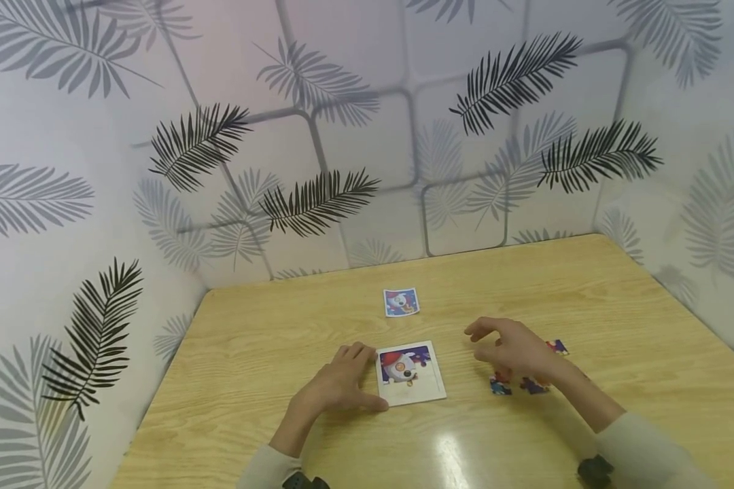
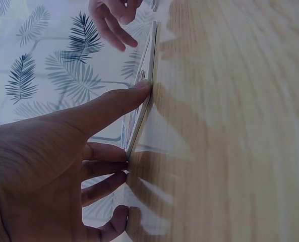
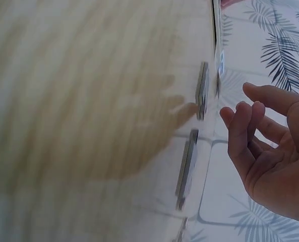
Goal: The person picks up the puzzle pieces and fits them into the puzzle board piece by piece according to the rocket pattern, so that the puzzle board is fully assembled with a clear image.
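A square puzzle board (image 1: 417, 392) lies on the table, partly filled with pieces showing a white animal in a red hat on a purple ground. My left hand (image 1: 341, 382) rests at its left side, thumb and fingertips touching the edge; the left wrist view shows the fairly straight thumb (image 2: 114, 107) against the board (image 2: 140, 113). My right hand (image 1: 516, 348) hovers right of the board with loosely bent fingers and nothing visible in them. Beneath it lie loose puzzle pieces (image 1: 499, 385), partly hidden by the hand and forearm. In the right wrist view, the right hand (image 3: 270, 146) is apart from the pieces (image 3: 188, 166).
A small picture card (image 1: 401, 303) with a similar animal lies behind the board. Another loose piece (image 1: 558, 347) lies beyond the right wrist. The wooden table (image 1: 251, 339) meets a leaf-patterned wall (image 1: 367, 136) at its back.
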The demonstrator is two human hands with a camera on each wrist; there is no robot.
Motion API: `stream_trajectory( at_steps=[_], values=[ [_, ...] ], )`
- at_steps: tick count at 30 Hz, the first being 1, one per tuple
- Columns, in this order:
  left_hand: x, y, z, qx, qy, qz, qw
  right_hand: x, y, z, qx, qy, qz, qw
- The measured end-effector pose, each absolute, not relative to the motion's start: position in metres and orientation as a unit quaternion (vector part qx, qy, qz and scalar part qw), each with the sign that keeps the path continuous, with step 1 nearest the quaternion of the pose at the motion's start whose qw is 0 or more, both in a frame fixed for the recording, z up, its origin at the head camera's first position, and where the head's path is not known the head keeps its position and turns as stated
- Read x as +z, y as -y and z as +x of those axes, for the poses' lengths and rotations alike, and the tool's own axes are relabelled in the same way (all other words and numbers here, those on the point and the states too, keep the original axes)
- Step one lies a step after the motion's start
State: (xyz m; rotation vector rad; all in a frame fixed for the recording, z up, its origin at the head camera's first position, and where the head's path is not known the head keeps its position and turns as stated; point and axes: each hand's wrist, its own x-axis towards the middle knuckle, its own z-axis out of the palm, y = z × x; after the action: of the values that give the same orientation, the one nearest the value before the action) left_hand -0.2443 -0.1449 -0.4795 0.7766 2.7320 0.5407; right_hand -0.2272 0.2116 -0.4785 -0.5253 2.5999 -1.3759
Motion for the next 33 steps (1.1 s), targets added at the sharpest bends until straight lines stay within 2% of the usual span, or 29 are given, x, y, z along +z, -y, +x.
stream_trajectory(
  at_steps=[6,14,19,26,33],
  values=[
    [-0.479,0.144,-0.244,0.190,-0.937,0.266,0.128,-0.476,-0.235,-0.226,-0.465,-0.863,-0.176,0.095],
    [-0.481,0.145,-0.245,0.184,-0.938,0.263,0.127,-0.471,-0.269,-0.224,-0.437,-0.882,-0.159,0.075],
    [-0.479,0.145,-0.244,0.186,-0.938,0.265,0.125,-0.473,-0.281,-0.221,-0.428,-0.889,-0.145,0.072],
    [-0.478,0.145,-0.242,0.186,-0.937,0.268,0.127,-0.479,-0.293,-0.217,-0.462,-0.871,-0.139,0.095],
    [-0.478,0.146,-0.242,0.185,-0.938,0.267,0.122,-0.481,-0.308,-0.218,-0.436,-0.887,-0.121,0.088]
  ],
)
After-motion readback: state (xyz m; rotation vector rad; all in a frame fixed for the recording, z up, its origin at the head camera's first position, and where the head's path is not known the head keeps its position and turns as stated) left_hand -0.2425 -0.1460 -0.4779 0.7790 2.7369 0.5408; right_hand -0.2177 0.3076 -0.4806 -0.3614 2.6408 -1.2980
